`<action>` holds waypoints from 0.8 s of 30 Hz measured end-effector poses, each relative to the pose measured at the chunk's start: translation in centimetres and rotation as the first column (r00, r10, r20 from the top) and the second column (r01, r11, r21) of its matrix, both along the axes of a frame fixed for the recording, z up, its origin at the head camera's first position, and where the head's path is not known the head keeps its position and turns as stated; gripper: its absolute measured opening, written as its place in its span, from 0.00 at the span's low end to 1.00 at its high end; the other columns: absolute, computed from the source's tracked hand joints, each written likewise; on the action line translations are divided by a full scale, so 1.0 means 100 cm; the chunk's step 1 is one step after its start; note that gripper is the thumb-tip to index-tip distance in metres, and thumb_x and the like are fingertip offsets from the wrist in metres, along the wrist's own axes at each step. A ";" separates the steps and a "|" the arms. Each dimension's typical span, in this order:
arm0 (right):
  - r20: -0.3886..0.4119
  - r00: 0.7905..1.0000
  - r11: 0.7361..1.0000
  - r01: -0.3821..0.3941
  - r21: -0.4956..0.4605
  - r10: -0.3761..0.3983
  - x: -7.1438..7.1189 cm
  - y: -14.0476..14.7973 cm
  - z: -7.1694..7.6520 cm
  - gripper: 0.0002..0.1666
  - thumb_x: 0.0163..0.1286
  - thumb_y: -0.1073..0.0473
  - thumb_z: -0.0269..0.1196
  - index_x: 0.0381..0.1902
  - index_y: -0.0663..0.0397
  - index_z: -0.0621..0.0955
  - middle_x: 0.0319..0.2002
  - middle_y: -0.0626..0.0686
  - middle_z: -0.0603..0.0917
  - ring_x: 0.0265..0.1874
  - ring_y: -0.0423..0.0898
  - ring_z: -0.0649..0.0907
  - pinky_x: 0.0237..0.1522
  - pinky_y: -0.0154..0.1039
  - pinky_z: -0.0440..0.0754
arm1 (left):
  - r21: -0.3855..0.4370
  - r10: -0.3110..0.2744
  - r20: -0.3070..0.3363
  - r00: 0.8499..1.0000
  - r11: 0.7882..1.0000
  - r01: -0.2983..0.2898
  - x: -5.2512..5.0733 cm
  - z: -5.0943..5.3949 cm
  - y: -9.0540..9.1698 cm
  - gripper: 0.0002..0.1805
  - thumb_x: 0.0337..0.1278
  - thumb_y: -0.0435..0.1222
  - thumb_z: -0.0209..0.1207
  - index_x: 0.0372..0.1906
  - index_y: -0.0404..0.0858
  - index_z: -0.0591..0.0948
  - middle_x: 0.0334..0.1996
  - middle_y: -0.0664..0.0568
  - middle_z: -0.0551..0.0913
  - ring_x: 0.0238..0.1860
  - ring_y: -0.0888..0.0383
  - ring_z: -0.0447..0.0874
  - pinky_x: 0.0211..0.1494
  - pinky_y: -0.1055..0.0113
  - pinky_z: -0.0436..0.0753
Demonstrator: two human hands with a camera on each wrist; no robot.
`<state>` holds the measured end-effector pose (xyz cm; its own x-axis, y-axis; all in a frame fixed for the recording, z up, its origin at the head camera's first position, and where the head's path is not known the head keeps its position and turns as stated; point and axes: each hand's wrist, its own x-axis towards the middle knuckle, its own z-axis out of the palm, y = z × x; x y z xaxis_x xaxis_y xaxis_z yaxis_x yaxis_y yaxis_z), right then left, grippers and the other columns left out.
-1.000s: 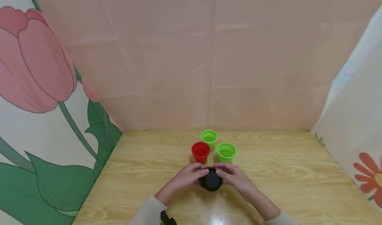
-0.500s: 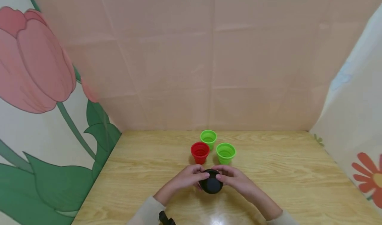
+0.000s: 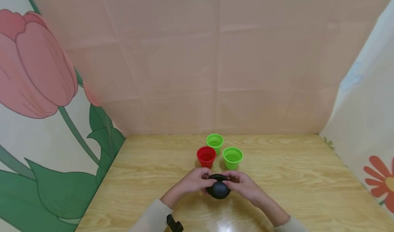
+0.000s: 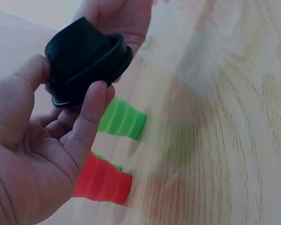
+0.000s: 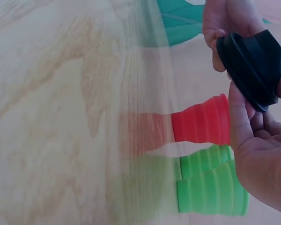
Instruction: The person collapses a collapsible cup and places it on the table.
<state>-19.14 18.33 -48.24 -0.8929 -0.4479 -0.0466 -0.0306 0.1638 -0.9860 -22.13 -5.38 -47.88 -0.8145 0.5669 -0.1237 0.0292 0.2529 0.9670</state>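
Observation:
Both hands hold one black collapsible cup [image 3: 219,190] above the table near its front, thumbs on the near side. My left hand [image 3: 194,181] pinches its left edge and my right hand [image 3: 244,186] its right edge. The left wrist view shows the black cup [image 4: 82,61] partly folded, its wall bent, between the left thumb and fingers [image 4: 91,110]. In the right wrist view the right hand [image 5: 262,150] has its fingers under the ringed rim of the black cup [image 5: 250,68].
Just beyond the hands a red cup [image 3: 206,157] stands upright on the wooden table [image 3: 147,163]. One green cup [image 3: 233,157] stands to its right, another green cup [image 3: 215,141] behind. A pink sheet [image 3: 172,67] hangs at the table's back edge.
The black cup has tilted and its near face now bulges more between the thumbs. Both hands have stayed nearly in place around it; the standing cups have not moved.

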 end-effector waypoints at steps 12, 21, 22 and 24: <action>-0.144 0.980 0.988 0.144 0.056 -0.135 -0.001 -0.003 -0.003 0.20 0.74 0.60 0.61 0.57 0.70 0.79 0.46 0.60 0.86 0.43 0.37 0.83 0.46 0.29 0.81 | 0.082 0.057 0.058 0.997 0.995 -0.062 0.001 -0.003 0.005 0.14 0.71 0.40 0.59 0.49 0.32 0.81 0.37 0.48 0.85 0.27 0.56 0.85 0.41 0.43 0.88; -0.117 0.971 0.975 0.214 0.052 -0.207 0.000 -0.006 -0.001 0.19 0.74 0.60 0.62 0.56 0.69 0.80 0.46 0.58 0.87 0.42 0.37 0.83 0.45 0.29 0.81 | 0.197 -0.001 0.138 0.990 0.980 -0.026 0.001 -0.008 0.002 0.16 0.66 0.33 0.56 0.54 0.27 0.77 0.40 0.47 0.83 0.32 0.56 0.85 0.45 0.52 0.89; -0.115 0.969 0.973 0.226 0.055 -0.219 0.000 -0.006 -0.001 0.19 0.74 0.59 0.62 0.56 0.68 0.80 0.46 0.57 0.87 0.42 0.37 0.83 0.45 0.29 0.81 | 0.203 -0.005 0.126 0.992 0.979 -0.020 0.001 -0.009 0.002 0.16 0.66 0.32 0.56 0.54 0.27 0.76 0.39 0.48 0.83 0.31 0.56 0.85 0.45 0.52 0.89; -0.109 0.962 0.965 0.256 0.052 -0.249 0.000 -0.007 -0.001 0.20 0.74 0.59 0.62 0.57 0.68 0.81 0.45 0.56 0.87 0.42 0.37 0.83 0.44 0.29 0.82 | 0.216 -0.015 0.104 0.994 0.976 -0.008 0.000 -0.011 0.004 0.15 0.66 0.30 0.56 0.53 0.26 0.75 0.37 0.49 0.83 0.30 0.58 0.85 0.44 0.53 0.89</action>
<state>-19.09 17.59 -48.30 -0.9781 -0.2063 0.0272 -0.0781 0.2428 -0.9669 -22.08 -5.00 -48.96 -0.8017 0.5920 -0.0823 -0.0742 0.0382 0.9965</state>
